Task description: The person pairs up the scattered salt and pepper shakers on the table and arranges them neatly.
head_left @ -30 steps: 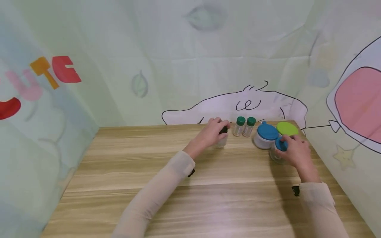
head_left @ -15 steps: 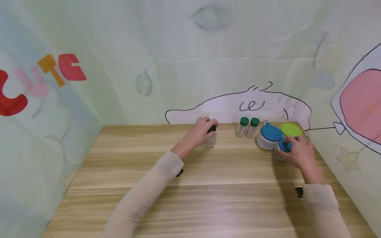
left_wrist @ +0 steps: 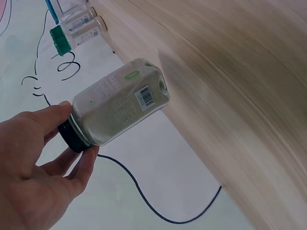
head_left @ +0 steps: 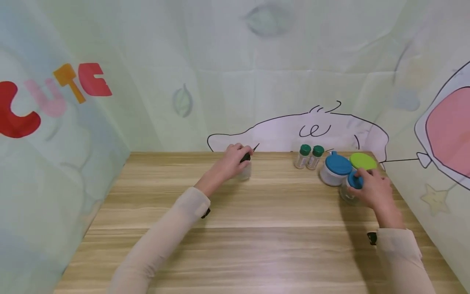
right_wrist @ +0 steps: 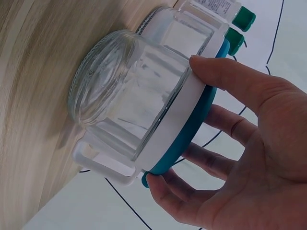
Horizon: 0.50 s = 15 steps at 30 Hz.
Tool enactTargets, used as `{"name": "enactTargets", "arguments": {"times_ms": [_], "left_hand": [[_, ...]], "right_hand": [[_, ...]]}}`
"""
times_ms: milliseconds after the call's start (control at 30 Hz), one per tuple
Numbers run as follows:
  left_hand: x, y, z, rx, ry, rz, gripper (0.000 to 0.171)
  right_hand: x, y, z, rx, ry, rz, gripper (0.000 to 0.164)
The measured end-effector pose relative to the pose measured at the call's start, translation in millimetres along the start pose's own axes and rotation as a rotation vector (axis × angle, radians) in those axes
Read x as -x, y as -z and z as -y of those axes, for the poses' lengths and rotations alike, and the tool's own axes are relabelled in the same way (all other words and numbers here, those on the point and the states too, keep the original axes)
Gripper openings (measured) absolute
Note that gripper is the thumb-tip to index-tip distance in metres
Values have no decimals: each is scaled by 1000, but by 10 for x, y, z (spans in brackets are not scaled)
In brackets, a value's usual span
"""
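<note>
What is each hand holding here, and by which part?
The left hand pinches the small clear black-capped jar by its cap. The right hand grips the squat glass jar by its blue-and-white lid rim.

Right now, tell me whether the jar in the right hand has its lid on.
Lid on. The blue lid sits flush over the glass jar, and the right hand grips it by the rim.
</note>
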<state>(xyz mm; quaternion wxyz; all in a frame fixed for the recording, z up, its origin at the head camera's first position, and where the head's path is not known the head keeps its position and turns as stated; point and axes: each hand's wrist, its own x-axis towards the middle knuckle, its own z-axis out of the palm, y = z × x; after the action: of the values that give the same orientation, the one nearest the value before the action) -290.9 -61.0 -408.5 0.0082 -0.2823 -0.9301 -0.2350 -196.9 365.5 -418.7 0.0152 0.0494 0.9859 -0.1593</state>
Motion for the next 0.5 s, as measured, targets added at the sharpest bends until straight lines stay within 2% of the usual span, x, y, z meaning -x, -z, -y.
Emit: {"name": "enactTargets", "arguments": {"times_ms": [500], "left_hand": [[274,189,394,-38,-7,-31,25]], "right_hand": [[7,0,4,0,8,7,50]]}}
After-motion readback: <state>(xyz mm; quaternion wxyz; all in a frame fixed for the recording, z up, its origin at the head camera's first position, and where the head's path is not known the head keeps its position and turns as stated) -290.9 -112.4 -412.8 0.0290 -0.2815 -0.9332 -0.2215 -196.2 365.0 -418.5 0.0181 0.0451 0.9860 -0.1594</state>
